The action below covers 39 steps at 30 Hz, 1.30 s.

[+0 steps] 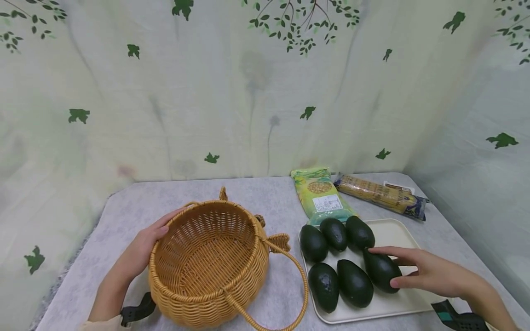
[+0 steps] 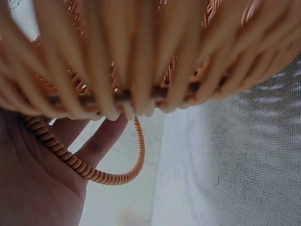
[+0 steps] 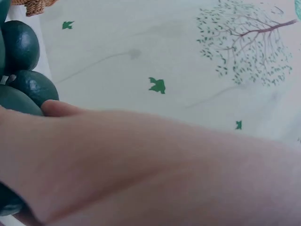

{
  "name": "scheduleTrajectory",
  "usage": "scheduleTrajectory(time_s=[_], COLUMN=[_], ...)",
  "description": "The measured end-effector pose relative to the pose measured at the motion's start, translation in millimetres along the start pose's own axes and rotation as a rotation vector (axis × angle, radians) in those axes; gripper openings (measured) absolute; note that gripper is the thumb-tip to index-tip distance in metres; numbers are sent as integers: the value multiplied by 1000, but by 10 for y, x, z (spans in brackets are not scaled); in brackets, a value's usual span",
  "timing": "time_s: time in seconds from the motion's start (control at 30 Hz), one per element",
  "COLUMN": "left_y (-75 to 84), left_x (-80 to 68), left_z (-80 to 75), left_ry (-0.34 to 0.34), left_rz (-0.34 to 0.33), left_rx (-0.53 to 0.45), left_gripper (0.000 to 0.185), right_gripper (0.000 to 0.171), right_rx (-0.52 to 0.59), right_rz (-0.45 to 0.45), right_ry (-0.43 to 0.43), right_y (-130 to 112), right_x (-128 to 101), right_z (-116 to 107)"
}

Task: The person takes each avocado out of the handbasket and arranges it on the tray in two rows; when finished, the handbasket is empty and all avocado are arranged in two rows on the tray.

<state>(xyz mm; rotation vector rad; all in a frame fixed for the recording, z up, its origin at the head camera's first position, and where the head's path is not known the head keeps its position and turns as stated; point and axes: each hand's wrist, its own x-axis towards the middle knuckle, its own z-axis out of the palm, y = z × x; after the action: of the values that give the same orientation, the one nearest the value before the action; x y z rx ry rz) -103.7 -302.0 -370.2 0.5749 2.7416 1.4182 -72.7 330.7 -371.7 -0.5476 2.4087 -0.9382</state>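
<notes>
A round wicker basket (image 1: 209, 257) stands at the left, its opening facing up toward me. My left hand (image 1: 142, 246) rests against the basket's left side, fingers stretched along the outside near the rim. In the left wrist view a coiled wicker handle (image 2: 113, 178) loops across the palm and fingers of that hand. On the right, my right hand (image 1: 434, 271) grips a dark green avocado (image 1: 378, 271) between thumb and fingers, low over a cream tray (image 1: 397, 303). Several more avocados (image 1: 355, 283) lie in the tray, to the left of the held one.
Behind the tray lie a green and yellow bag (image 1: 320, 195) and a long packet that looks like dried noodles (image 1: 381, 195). The basket's other handle (image 1: 304, 294) sags toward the tray's left edge. Leaf-printed cloth (image 1: 265, 115) hangs behind the grey table covering (image 1: 145, 197).
</notes>
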Motion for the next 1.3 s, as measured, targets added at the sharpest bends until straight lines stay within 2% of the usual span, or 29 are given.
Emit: scheduleTrajectory(time_s=[0.13, 0.33, 0.5, 0.67, 0.83, 1.0, 1.13, 1.3], left_y=[10, 10, 12, 15, 9, 4, 10, 36], left_x=[-3, -5, -3, 2, -14, -20, -21, -21], left_z=[-3, 2, 4, 10, 7, 1, -14, -53], left_ry=[-2, -5, -1, -10, 5, 11, 11, 6], left_rz=[-9, -2, -7, -14, -1, 4, -20, -55], left_rx=[-2, 0, 5, -22, 22, 42, 73, 154], left_gripper=[49, 49, 49, 49, 49, 49, 49, 47], right_gripper=[67, 67, 68, 71, 71, 68, 64, 58], right_rx=[-5, 55, 31, 59, 53, 98, 81, -77], right_rz=[-5, -10, -5, -16, -17, -54, -41, -47], right_ry=[-13, -40, -20, -15, -12, -15, 44, 264], right_y=[30, 53, 63, 71, 67, 69, 31, -73], right_x=[10, 18, 28, 26, 22, 1, 20, 77], right_z=[24, 67, 82, 69, 51, 33, 23, 28])
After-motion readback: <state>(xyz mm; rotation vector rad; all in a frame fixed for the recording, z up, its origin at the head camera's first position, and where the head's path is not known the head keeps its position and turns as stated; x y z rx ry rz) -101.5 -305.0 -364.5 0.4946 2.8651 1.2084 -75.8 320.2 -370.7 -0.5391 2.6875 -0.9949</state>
